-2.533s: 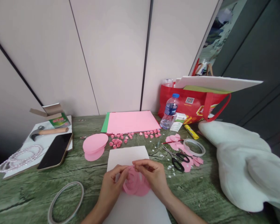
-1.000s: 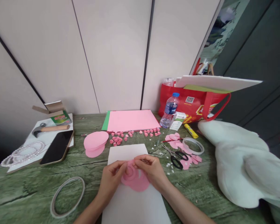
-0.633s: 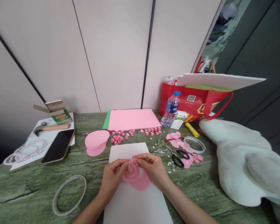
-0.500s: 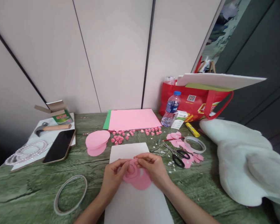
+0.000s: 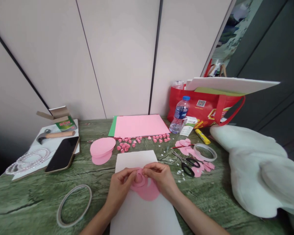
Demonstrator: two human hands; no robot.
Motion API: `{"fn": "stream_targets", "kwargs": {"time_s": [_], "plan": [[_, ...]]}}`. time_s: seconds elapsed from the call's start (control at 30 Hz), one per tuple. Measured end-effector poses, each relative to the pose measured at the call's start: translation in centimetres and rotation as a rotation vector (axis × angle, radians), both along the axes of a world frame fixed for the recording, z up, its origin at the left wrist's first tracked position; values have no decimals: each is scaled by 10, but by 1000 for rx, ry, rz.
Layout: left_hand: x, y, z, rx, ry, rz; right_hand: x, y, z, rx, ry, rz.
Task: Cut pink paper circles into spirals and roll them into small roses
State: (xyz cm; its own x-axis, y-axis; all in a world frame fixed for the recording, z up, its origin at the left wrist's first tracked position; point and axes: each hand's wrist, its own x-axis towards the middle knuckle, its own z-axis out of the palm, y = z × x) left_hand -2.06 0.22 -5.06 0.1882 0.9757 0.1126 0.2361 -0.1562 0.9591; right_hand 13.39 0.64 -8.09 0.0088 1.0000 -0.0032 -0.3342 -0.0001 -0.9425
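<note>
Pink, the paper spiral [image 5: 147,192] lying on the white sheet [image 5: 134,158] on the green surface [image 5: 39,195], its coiled centre pinched from both sides, fingers of my left hand [image 5: 119,191] and right hand [image 5: 163,181] clamped on it, scissors [image 5: 187,166] nearby.

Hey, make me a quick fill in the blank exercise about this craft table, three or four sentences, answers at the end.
The left hand and right hand pinch a curled paper spiral coloured ____.
The sheet beneath it is ____.
The scissors lie on the person's ____ side of the hands.
The water bottle has a ____ cap.
Missing words: pink, white, right, blue.
</note>
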Motion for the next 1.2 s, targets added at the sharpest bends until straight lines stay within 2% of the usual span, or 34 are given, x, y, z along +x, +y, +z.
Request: {"fn": "stream_targets", "kwargs": {"time_s": [0.27, 0.43, 0.77, 1.07, 1.2], "plan": [[-1, 2, 2, 11, 5, 19, 1, 2, -4, -4, 37, 64], [-1, 2, 1, 7, -5, -3, 2, 1, -1, -14, 96, 36], [-2, 1, 0, 13, -9, -41, 1, -1, 2, 15, 73, 36], [-4, 3, -7, 37, 2, 18, 1, 1, -4, -29, 103, 22], [-4, 4, -7, 55, -9, 3, 1, 1, -7, -30, 104, 40]]}}
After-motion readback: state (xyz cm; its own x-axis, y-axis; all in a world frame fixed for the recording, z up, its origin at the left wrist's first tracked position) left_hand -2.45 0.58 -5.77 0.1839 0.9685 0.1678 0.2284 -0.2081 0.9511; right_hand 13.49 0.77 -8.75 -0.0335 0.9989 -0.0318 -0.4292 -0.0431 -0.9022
